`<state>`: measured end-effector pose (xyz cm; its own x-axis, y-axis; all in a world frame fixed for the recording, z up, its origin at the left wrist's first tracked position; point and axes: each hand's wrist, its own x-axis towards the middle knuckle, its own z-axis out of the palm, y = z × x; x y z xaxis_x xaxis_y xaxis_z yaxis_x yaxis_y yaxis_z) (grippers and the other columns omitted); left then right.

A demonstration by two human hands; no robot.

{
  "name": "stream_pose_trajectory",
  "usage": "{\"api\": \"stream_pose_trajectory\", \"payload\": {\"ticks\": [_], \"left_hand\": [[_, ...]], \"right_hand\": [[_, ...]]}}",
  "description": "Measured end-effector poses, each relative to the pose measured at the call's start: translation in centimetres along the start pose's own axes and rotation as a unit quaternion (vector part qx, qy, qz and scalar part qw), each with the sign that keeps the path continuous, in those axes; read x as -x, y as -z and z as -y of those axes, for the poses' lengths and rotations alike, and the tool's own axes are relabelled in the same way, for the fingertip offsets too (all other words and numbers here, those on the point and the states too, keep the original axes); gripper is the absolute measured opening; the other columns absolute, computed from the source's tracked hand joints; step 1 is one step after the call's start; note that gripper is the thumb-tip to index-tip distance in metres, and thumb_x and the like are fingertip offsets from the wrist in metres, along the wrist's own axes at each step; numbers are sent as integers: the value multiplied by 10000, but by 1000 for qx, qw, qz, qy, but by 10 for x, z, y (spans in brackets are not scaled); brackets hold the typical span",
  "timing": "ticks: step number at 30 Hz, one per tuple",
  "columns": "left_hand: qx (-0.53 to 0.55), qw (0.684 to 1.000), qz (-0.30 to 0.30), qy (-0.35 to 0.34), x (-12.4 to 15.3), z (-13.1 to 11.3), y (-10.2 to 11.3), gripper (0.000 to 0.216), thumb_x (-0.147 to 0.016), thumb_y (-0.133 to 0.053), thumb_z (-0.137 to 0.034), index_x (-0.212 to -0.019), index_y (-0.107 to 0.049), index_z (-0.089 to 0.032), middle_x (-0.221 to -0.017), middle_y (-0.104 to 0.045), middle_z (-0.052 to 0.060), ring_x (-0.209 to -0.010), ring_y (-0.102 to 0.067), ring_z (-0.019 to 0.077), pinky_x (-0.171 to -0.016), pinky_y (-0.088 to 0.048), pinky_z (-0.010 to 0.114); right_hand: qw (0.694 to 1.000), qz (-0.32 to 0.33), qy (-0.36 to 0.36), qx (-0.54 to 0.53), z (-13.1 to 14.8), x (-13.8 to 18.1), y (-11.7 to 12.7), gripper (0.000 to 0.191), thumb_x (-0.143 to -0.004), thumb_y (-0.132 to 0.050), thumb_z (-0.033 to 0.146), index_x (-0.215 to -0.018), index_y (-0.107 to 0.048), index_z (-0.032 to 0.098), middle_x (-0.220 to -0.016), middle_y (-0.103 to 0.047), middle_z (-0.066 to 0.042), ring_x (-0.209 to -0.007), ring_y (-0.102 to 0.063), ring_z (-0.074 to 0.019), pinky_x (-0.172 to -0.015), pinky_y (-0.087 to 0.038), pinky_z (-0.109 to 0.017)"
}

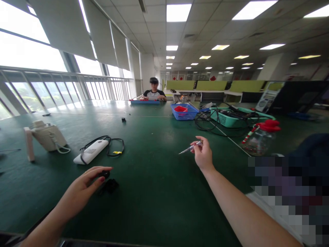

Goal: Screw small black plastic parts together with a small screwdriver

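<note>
My right hand is raised over the green table, its fingers pinched on a thin silver screwdriver whose tip points left. My left hand reaches low over the table's near left, fingers closed on a small black object. Just to its right another small black part lies on the table.
A white power bank with a black cable and a beige device lie to the left. A blue basket, a teal basket with cables and a red-lidded clear jar stand on the right. A person sits at the far end.
</note>
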<state>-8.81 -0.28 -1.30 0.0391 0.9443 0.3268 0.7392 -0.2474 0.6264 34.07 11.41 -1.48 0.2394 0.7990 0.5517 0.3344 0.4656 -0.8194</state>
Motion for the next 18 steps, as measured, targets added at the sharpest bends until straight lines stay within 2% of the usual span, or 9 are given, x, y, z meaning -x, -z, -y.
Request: {"api": "stream_pose_trajectory", "payload": {"ticks": [3,6,12,18], "left_hand": [[3,997,-50,65,7,5,1,515,-844,-499,-576,-1191,-648,-225,-1049,-732,56,-965,-693,246,-810,-577,321],[-27,995,-67,75,14,11,-4,522,-846,-481,-584,-1197,-646,-236,-1062,-738,48,-968,-695,244,-795,-574,312],[-99,994,-34,44,15,13,-12,449,-878,-448,-507,-1190,-661,-265,-1129,-723,38,-1020,-683,238,-858,-557,331],[-133,991,15,-19,11,10,-16,402,-871,-461,-453,-1158,-689,-285,-1127,-715,40,-995,-686,238,-868,-563,349]], "right_hand": [[1000,0,4,1,-1,0,-1,299,-894,-518,308,-1166,-499,185,-893,-651,-61,-693,-636,-192,-673,-574,-385],[1000,-1,6,-1,-3,0,-2,299,-887,-519,286,-1168,-498,185,-890,-650,-58,-684,-635,-189,-668,-572,-383],[1000,3,10,3,1,1,-2,292,-886,-511,262,-1166,-497,181,-884,-648,-56,-677,-631,-187,-671,-571,-384],[1000,13,4,2,3,1,-1,298,-887,-509,262,-1173,-495,180,-893,-642,-59,-691,-631,-190,-675,-575,-386]]}}
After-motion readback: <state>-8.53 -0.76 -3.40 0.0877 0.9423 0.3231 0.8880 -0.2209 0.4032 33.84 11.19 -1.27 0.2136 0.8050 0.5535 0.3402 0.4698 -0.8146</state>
